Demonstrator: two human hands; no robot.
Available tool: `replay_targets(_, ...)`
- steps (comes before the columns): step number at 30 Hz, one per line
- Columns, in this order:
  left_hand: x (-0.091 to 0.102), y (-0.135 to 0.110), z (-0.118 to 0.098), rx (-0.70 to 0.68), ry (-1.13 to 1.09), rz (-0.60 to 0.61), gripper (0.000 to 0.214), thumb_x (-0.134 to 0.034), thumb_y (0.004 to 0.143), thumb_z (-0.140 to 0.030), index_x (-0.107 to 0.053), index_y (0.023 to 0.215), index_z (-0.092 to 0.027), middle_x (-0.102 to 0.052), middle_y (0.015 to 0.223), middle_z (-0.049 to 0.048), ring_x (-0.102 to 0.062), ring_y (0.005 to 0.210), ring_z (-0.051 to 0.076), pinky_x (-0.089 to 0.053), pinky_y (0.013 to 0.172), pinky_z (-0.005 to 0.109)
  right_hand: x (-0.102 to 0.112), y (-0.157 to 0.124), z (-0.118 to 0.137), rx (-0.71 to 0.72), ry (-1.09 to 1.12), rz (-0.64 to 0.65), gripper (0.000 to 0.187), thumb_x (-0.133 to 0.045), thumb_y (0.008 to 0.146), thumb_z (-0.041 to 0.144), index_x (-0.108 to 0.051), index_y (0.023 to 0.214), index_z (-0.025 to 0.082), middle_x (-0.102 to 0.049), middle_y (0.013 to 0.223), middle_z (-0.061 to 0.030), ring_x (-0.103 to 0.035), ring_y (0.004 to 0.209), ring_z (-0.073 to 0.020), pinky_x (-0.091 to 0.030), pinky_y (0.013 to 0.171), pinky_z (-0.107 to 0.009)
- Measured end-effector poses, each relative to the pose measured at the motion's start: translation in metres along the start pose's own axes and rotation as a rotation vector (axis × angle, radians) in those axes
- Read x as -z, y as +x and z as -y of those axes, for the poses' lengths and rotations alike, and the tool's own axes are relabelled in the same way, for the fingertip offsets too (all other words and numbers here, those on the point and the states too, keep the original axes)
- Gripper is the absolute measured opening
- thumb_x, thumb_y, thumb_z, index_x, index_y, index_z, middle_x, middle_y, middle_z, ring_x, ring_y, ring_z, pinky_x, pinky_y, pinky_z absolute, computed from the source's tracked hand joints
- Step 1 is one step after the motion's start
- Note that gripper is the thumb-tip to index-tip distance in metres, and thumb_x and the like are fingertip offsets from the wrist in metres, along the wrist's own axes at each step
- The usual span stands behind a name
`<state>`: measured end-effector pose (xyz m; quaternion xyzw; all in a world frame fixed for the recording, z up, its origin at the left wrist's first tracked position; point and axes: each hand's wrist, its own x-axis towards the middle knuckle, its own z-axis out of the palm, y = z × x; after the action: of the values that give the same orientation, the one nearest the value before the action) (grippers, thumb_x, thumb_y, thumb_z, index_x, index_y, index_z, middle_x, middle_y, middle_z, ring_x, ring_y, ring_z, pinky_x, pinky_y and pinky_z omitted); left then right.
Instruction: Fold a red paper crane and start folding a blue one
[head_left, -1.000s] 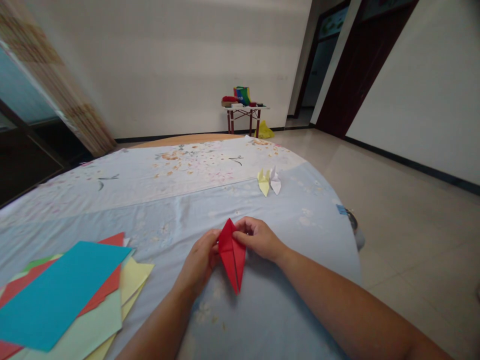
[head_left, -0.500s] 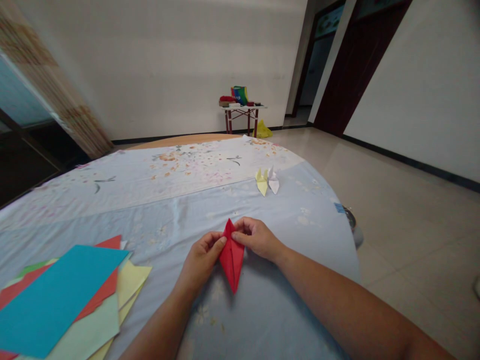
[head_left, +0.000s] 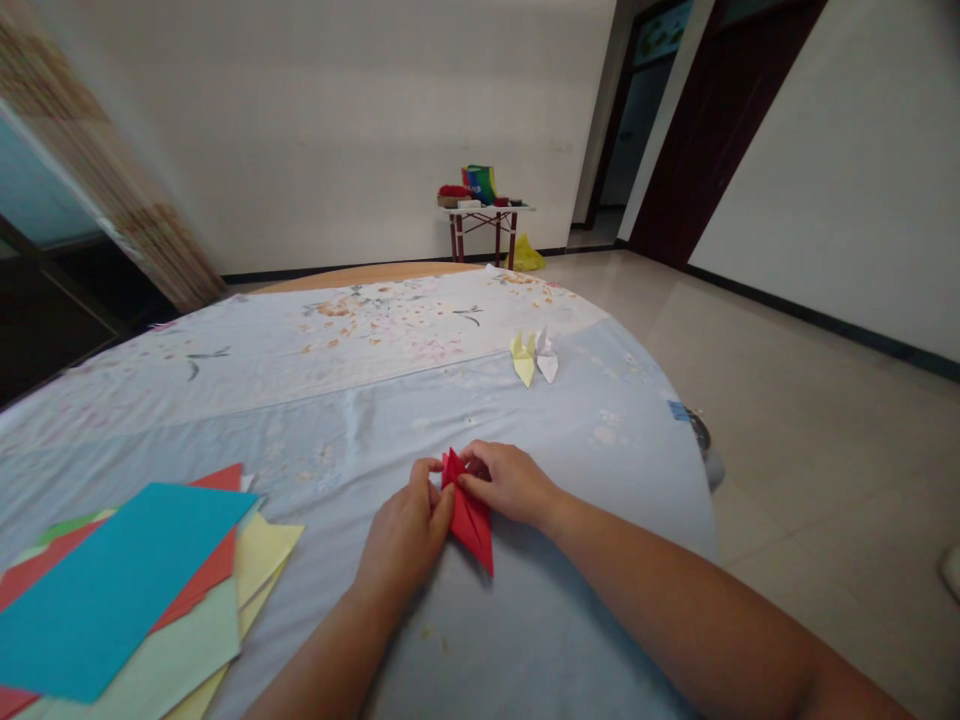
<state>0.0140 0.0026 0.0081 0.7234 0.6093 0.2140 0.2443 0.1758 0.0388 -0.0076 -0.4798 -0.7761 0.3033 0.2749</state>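
The red paper (head_left: 474,525), folded into a long pointed form, is between the two hands, just above or resting on the tablecloth (head_left: 600,470) near the wearer; which of the two cannot be determined. Its single lower point slants toward the wearer's right; the upper end shows more than one tip.

The right hand (head_left: 514,485) grips the upper part, thumb on the face and fingers drawn in behind the edge. The left hand (head_left: 407,520) pinches the left edge, thumb and forefinger close together. Neither hand is spread.

Step in hand, as judged: shaping or creasing the upper end of the folded form. The next move would call for one hand to steady the layers while the other presses the fold line firmly; a slack hold could let the edges drift out of line.

Beyond the hands, a yellow folded paper (head_left: 524,368) and a white folded paper (head_left: 547,362) stand side by side, each with raised tips. To the left lies a loose pile of sheets, a blue sheet (head_left: 124,590) uppermost, with a yellow sheet (head_left: 266,555) projecting from beneath.

Not verifiable: the back of the red form, the fingertips behind it, and its fold lines, which are indistinct. The pile is cut off at the left of the view. A shiny object (head_left: 701,432) beyond the table's right edge is partly hidden and unidentified.
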Motion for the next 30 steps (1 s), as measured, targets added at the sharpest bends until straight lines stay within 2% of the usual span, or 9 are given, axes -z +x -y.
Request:
replay_targets(4, 0.001, -0.001, -0.001, 0.036, 0.260, -0.006, 0.019, -0.037, 0.086, -0.038, -0.043, 0.094, -0.021, -0.059, 0.068, -0.0003, -0.058, 0.061, 0.018, -0.034, 0.054, 0.025, 0.001, 0.000, 0.005, 0.101, -0.205, -0.026, 0.009, -0.057, 0.078, 0.024, -0.059, 0.085, 0.018, -0.059, 0.074, -0.0015, -0.051, 0.074, -0.0142, -0.035, 0.066, -0.023)
replay_targets(8, 0.001, -0.003, -0.003, -0.047, 0.388, 0.000, 0.021, -0.034, 0.088, -0.036, -0.048, 0.084, -0.021, -0.059, 0.082, 0.0026, -0.057, 0.072, 0.016, -0.037, 0.060, 0.025, -0.001, 0.001, 0.006, 0.146, -0.297, -0.035, 0.013, -0.058, 0.078, 0.024, -0.057, 0.089, 0.017, -0.060, 0.076, -0.0021, -0.049, 0.078, -0.0158, -0.034, 0.071, -0.026)
replay_targets(11, 0.002, -0.007, -0.006, -0.112, 0.415, 0.004, 0.027, -0.030, 0.090, -0.033, -0.054, 0.087, -0.021, -0.055, 0.089, 0.0037, -0.056, 0.081, 0.015, -0.040, 0.067, 0.025, -0.001, 0.001, 0.006, 0.126, -0.351, -0.057, 0.025, -0.058, 0.078, 0.028, -0.055, 0.101, 0.017, -0.060, 0.079, -0.0027, -0.049, 0.080, -0.0172, -0.033, 0.072, -0.027)
replay_targets(15, 0.002, -0.015, -0.012, -0.155, 0.452, 0.030, 0.031, -0.029, 0.091, -0.032, -0.058, 0.093, -0.021, -0.053, 0.093, 0.0050, -0.053, 0.088, 0.016, -0.042, 0.073, 0.026, 0.000, 0.000, 0.008, 0.107, -0.422, -0.059, 0.028, -0.059, 0.078, 0.030, -0.054, 0.102, 0.017, -0.060, 0.079, -0.0034, -0.049, 0.083, -0.0193, -0.031, 0.074, -0.029)
replay_targets(19, -0.001, -0.020, -0.015, -0.173, 0.493, 0.034, 0.031, -0.029, 0.091, -0.029, -0.058, 0.098, -0.020, -0.053, 0.096, 0.0065, -0.051, 0.090, 0.017, -0.042, 0.078, 0.029, 0.001, 0.002, 0.004, 0.079, -0.382, -0.048, 0.022, -0.062, 0.076, 0.030, -0.054, 0.092, 0.017, -0.059, 0.078, -0.0022, -0.049, 0.080, -0.0171, -0.030, 0.071, -0.027)
replay_targets(23, -0.006, -0.024, -0.015, -0.227, 0.551, -0.004, 0.030, -0.032, 0.090, -0.026, -0.056, 0.106, -0.018, -0.054, 0.101, 0.0080, -0.049, 0.093, 0.019, -0.042, 0.083, 0.033, 0.002, 0.003, -0.004, 0.127, -0.319, 0.012, 0.015, -0.059, 0.079, 0.031, -0.058, 0.075, 0.017, -0.058, 0.077, -0.0023, -0.048, 0.079, -0.0156, -0.030, 0.070, -0.027)
replay_targets(30, -0.013, -0.029, -0.011, -0.273, 0.634, -0.051, 0.034, -0.036, 0.089, -0.026, -0.053, 0.117, -0.015, -0.054, 0.119, 0.0108, -0.049, 0.104, 0.022, -0.041, 0.089, 0.036, 0.006, 0.003, -0.011, 0.183, -0.253, 0.049, 0.010, -0.056, 0.079, 0.025, -0.064, 0.079, 0.019, -0.060, 0.078, -0.0020, -0.050, 0.082, -0.0155, -0.031, 0.075, -0.027)
